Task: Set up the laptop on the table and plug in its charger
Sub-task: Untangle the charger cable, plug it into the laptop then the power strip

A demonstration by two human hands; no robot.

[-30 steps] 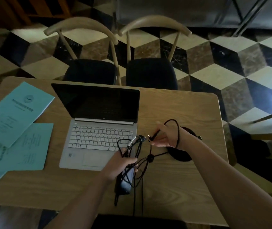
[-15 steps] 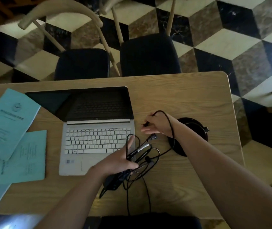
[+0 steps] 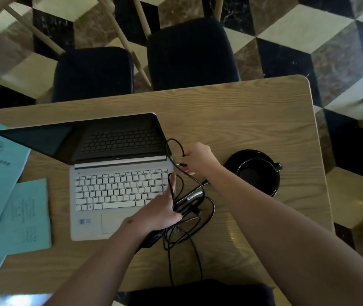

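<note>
Pinching the charger's thin cable just behind its small plug [image 3: 181, 164], our right hand [image 3: 199, 159] sits curled just beside the laptop's [image 3: 118, 188] right edge, close to the hinge. The plug lies roughly level, its long axis running left to right, with the tip aimed left at the side of the laptop; we cannot tell whether it touches a port. A loop of cable [image 3: 175, 143] arches up and away from that hand toward the far side.

Our left hand [image 3: 159, 212] rests over the near right corner of the laptop, fingers curled round a bundle of tangled cable [image 3: 195, 208], with the dark power brick [image 3: 154, 237] partly hidden beneath the palm and angled toward the near left. More cable trails off the near edge of the desk [image 3: 242, 120].

The laptop stands open on the desk, silver keyboard facing us and dark screen tilted back toward the far side. To the right of our right hand sits a black cup on a black saucer [image 3: 256, 172]. Turquoise papers [image 3: 6, 195] lie to the left. Two dark-seated chairs [image 3: 189, 51] stand beyond the far edge.
</note>
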